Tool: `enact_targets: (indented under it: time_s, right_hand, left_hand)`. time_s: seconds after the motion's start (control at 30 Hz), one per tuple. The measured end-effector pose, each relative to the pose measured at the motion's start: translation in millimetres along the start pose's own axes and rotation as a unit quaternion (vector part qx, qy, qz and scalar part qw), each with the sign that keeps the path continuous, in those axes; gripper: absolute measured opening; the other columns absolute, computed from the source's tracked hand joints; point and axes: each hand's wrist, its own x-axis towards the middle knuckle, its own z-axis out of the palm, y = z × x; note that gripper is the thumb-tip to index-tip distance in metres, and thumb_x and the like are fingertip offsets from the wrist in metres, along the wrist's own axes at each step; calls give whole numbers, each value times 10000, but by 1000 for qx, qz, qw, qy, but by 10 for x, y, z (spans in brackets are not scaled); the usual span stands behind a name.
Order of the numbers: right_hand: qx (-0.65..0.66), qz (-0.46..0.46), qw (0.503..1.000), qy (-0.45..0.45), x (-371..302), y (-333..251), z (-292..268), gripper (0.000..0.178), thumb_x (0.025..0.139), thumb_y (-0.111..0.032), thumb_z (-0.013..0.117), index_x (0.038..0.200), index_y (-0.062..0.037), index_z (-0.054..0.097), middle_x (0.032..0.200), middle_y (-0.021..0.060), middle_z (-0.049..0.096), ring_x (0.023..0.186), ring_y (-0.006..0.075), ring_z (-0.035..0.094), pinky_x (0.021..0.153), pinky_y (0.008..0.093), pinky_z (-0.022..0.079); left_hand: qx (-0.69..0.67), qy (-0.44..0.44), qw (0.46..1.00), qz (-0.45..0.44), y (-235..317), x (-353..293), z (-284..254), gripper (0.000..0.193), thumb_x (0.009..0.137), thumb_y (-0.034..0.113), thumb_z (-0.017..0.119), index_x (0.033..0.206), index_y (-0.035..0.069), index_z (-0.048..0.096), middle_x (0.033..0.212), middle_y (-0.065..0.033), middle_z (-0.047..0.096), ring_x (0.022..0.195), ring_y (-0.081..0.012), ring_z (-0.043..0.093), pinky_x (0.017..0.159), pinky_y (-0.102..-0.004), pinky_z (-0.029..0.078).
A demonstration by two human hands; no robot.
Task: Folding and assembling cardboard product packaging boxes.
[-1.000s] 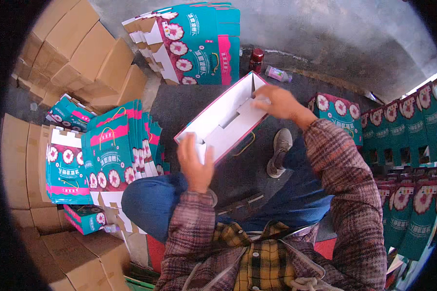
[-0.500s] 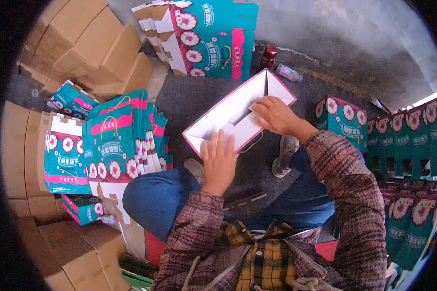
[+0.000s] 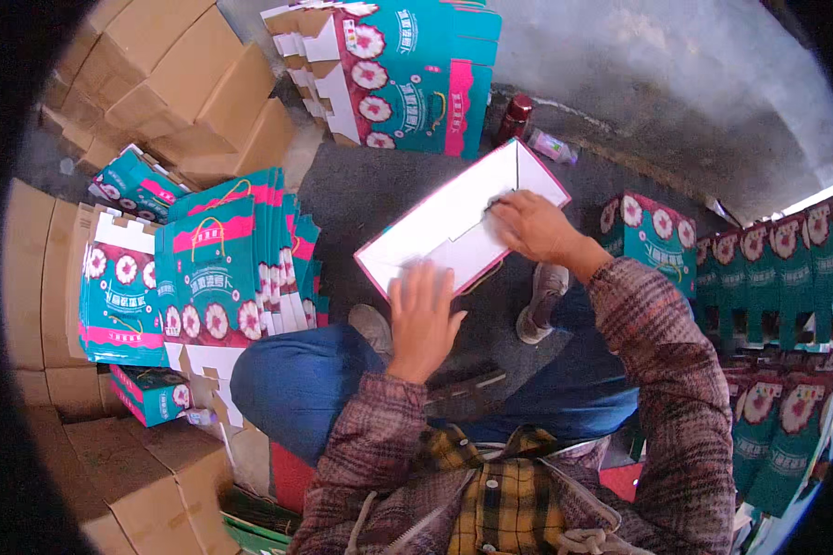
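Observation:
In front of me stands a paperboard carton [image 3: 444, 225] with a white inside and a dark pink rim, tilted across the view. Over its near left end my left hand [image 3: 423, 319] lies with fingers stretched and spread, touching the white panel. My right hand [image 3: 539, 227] is on the white flaps towards the carton's right end, its fingers bent and smeared by motion. Whether those fingers pinch a flap cannot be seen. Below the carton's near side, part of a yellow cord handle [image 3: 487, 277] shows.
Flat teal-and-pink cartons [image 3: 215, 268] are stacked at the left, others [image 3: 416, 79] at the back. Brown boxes [image 3: 171, 83] fill the far left. A dark red bottle [image 3: 515, 118] and clear bottle [image 3: 553, 146] stand by the wall. Formed cartons [image 3: 657, 236] line the right.
The white flaps inside the carton now lie flatter, and the notch between them looks smaller. My right hand has shifted slightly right and its fingers have bent. The left fingers have spread.

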Motion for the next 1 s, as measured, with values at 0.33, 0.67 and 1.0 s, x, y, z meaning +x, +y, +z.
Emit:
enact_targets:
  time_s: [0.33, 0.67, 1.0]
  right_hand:
    - [61, 257, 961, 84, -243, 1051, -29, 353, 911, -322, 517, 1076, -21, 596, 1099, 163, 593, 933, 336, 598, 875, 406, 454]
    - [546, 530, 645, -75, -366, 782, -21, 528, 964, -492, 420, 1212, -59, 594, 1152, 75, 633, 975, 170, 605, 868, 327, 473]
    - [524, 500, 689, 36, -210, 567, -703, 712, 932, -592, 376, 1308, 5, 464, 1265, 142, 549, 1117, 218, 555, 905, 356, 459]
  left_hand:
    - [-613, 121, 639, -449, -920, 89, 231, 753, 911, 629, 365, 1359, 27, 422, 1396, -172, 415, 1289, -319, 383, 1049, -464, 322]
    - [-854, -2, 359, -375, -1318, -283, 929, 427, 917, 361, 496, 1182, 35, 574, 1176, -107, 607, 1105, -253, 572, 942, -372, 454]
    - [-701, 253, 620, -245, -713, 68, -24, 604, 937, 459, 449, 1406, 86, 370, 1383, -89, 438, 1234, -210, 438, 1043, -388, 316]
